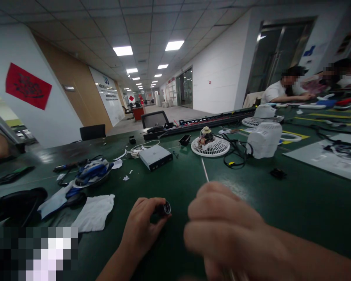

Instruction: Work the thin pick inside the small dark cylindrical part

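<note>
Left hand [140, 228] pinches the small dark ringed metal part [164, 208] low over the green table [295, 203], blurred right hand [222, 230] fisted round a thin metal rod [204, 170] — best steady that tip first.

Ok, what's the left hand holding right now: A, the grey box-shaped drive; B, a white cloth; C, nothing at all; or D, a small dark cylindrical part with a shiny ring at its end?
D: the left hand pinches a small dark cylindrical part with a shiny ring at its end, while the white cloth and the grey box-shaped drive lie untouched on the green table.
</note>
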`<state>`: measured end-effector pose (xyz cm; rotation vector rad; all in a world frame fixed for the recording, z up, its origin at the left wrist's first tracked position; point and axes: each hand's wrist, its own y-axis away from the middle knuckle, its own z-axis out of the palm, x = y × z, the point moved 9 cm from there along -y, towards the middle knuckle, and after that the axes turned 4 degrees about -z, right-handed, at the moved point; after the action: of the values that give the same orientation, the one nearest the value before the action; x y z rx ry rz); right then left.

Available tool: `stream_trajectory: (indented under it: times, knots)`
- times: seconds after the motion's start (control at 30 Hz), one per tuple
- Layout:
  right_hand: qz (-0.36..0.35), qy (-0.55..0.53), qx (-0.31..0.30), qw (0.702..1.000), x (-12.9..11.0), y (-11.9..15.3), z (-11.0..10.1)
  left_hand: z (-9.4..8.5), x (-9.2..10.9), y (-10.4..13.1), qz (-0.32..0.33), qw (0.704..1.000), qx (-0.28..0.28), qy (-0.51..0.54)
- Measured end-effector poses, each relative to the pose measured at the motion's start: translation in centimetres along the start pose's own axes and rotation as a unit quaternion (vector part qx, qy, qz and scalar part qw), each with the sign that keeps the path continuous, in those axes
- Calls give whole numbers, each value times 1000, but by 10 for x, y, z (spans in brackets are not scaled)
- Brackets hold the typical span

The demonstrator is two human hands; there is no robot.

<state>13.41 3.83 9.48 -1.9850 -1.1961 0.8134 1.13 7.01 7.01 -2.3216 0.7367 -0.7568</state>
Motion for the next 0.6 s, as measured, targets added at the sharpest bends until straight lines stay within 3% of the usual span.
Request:
stream_trajectory:
  times: [0.07, 0.13, 0.23, 0.33, 0.47, 0.6]
  knots:
    - [-80, 3, 41, 996, 6, -15, -27, -1, -2, 0, -10, 1000, 8, -10]
    - [-71, 41, 104, 991, 26, -17, -46, 2, -4, 0, -15, 1000, -2, -16]
    - [2, 51, 76, 996, 60, -7, -35, 1, -8, 1, -21, 1000, 4, -15]
    - [87, 9, 93, 992, 81, 8, -27, -1, -8, 1, -24, 1000, 12, -13]
    - [142, -18, 131, 981, 86, 13, -29, -1, -12, 2, -46, 999, 3, -13]
    - [150, -55, 114, 981, 89, 13, -27, 0, -19, 2, -71, 997, -4, -15]
